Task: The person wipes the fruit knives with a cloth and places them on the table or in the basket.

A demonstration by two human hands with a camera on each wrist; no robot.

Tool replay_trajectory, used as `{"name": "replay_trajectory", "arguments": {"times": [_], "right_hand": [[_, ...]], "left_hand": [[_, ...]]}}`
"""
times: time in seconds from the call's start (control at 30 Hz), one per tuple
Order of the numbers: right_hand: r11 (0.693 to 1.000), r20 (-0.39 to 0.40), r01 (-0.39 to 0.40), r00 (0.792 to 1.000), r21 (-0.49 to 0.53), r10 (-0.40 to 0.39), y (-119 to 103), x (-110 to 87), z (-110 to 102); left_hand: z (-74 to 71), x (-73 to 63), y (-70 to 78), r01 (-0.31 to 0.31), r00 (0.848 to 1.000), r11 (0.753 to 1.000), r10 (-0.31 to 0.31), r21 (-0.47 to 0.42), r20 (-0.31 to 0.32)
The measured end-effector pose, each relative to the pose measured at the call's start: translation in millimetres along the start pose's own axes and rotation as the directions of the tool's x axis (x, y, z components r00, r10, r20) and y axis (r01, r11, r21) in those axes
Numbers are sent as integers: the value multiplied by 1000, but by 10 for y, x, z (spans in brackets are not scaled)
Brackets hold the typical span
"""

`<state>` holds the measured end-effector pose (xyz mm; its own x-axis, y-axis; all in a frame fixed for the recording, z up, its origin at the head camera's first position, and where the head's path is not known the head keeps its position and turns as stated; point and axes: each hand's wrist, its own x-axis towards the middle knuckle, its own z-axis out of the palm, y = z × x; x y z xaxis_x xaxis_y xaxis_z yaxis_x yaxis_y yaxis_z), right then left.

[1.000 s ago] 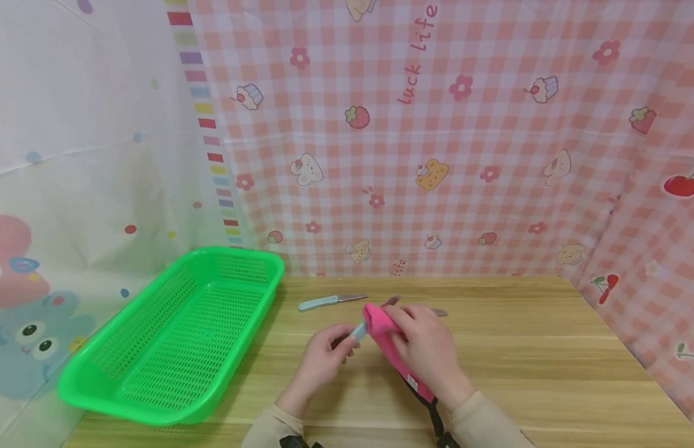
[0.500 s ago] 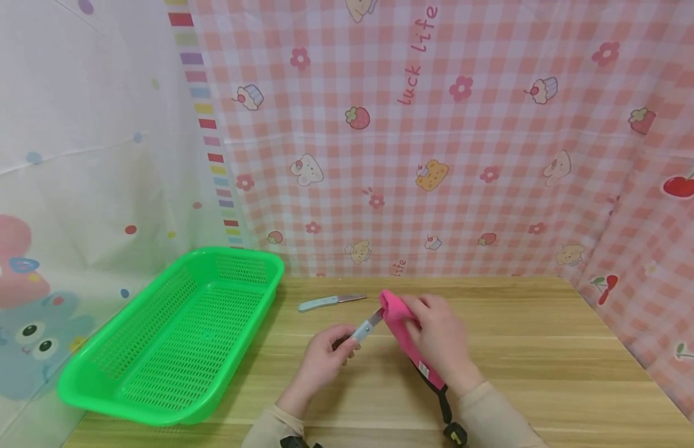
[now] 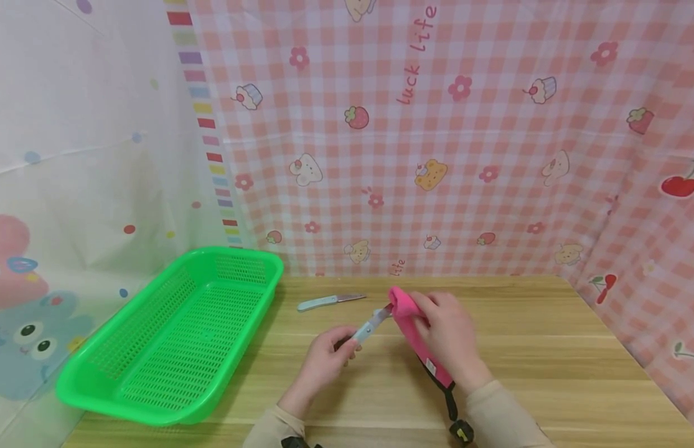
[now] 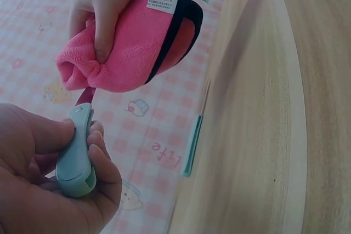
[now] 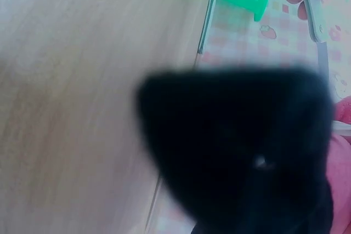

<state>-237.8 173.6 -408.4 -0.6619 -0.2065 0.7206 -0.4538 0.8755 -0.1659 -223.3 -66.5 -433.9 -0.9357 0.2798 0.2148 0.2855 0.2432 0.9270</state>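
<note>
My left hand [image 3: 324,358] grips the pale blue-green handle of a folding knife [image 4: 77,157], its blade pointing away toward the cloth. The right hand [image 3: 447,333] pinches a folded pink cloth [image 4: 131,53] with black edging and a white label. In the left wrist view the cloth's folded end surrounds the blade, hiding the tip. Another knife [image 3: 324,302] with a similar handle lies on the table beyond the left hand, blade out. A pale sliver on the table shows behind the held blade, mostly hidden by cloth and hand.
A green plastic basket [image 3: 268,323] with slotted walls stands at the left of the wooden table [image 3: 548,373]. A black strap [image 3: 450,404] hangs below the cloth by the right wrist. A checked pink curtain [image 3: 492,137] rises behind the table. A dark blur covers much of the right wrist view.
The right hand and cloth have moved right and slightly away, so more of the held knife's blade is uncovered. The left hand has stayed nearly still.
</note>
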Motion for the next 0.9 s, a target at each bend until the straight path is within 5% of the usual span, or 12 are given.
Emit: {"name": "replay_trajectory", "arguments": {"times": [0.33, 0.9], "right_hand": [[1000, -20, 25, 999, 5, -25, -8, -28, -93], [962, -125, 269, 957, 51, -261, -274, -58, -178]], "left_hand": [[-7, 18, -35, 48, 999, 999, -48, -1, -7], [-40, 16, -24, 39, 998, 997, -42, -71, -49]]}}
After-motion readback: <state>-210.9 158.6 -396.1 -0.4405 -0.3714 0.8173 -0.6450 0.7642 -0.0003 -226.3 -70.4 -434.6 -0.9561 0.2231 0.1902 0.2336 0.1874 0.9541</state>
